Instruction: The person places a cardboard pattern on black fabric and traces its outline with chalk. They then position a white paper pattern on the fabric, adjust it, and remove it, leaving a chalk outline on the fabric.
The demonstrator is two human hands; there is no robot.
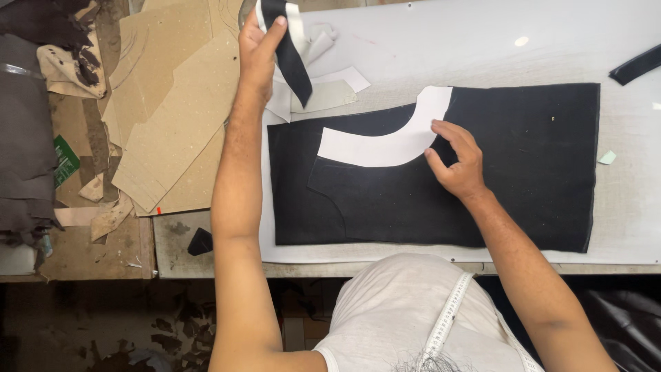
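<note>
A large black fabric panel [523,165] lies flat on the white table [496,48]. On its upper left rests a curved white pattern piece [385,145]. My right hand [456,160] presses its fingertips on the right end of that white curve. My left hand [258,52] is raised at the far left of the table, gripping a black strip backed with white [292,58] that hangs down from the fingers. Below it lie several loose white pieces [330,93].
Brown cardboard patterns [172,103] are stacked to the left, with dark leather scraps [27,158] beyond. A black strip [637,65] lies at the far right, a small pale scrap [607,158] beside the panel. A measuring tape [447,317] hangs round my neck.
</note>
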